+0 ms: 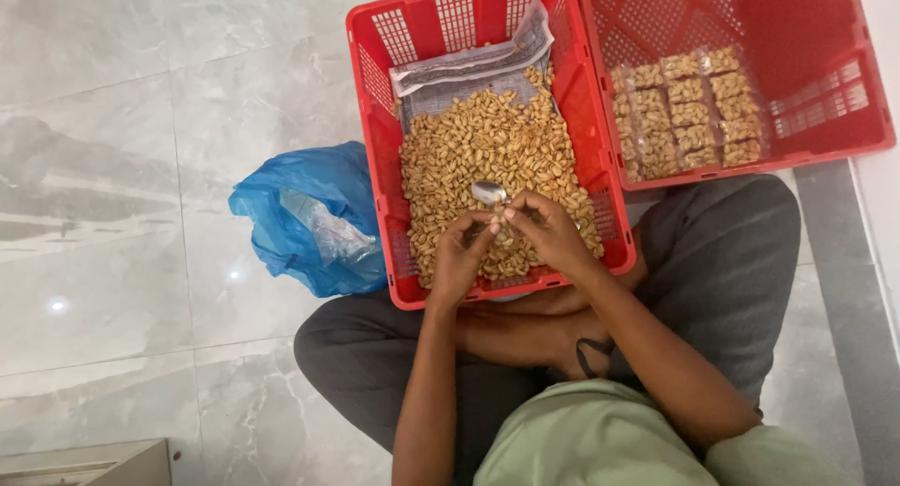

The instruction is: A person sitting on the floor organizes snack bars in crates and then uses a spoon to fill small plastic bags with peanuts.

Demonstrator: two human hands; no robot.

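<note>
A red plastic crate (370, 120) in front of my crossed legs holds a heap of shelled peanuts (483, 144) on a sheet of paper. My right hand (548, 228) grips a metal spoon (488, 193) with its bowl over the nuts. My left hand (462, 252) is bunched close beside it, fingertips pinched together near the spoon; whether it holds a small bag I cannot tell. A second red crate (844, 55) to the right carries rows of small clear packets of peanuts (689, 111).
A crumpled blue plastic bag (305, 214) with clear plastic inside lies on the pale marble floor (112, 195) left of the crate. A grey strip of floor (844, 289) runs along the right side. A pale box corner (94, 463) shows at bottom left.
</note>
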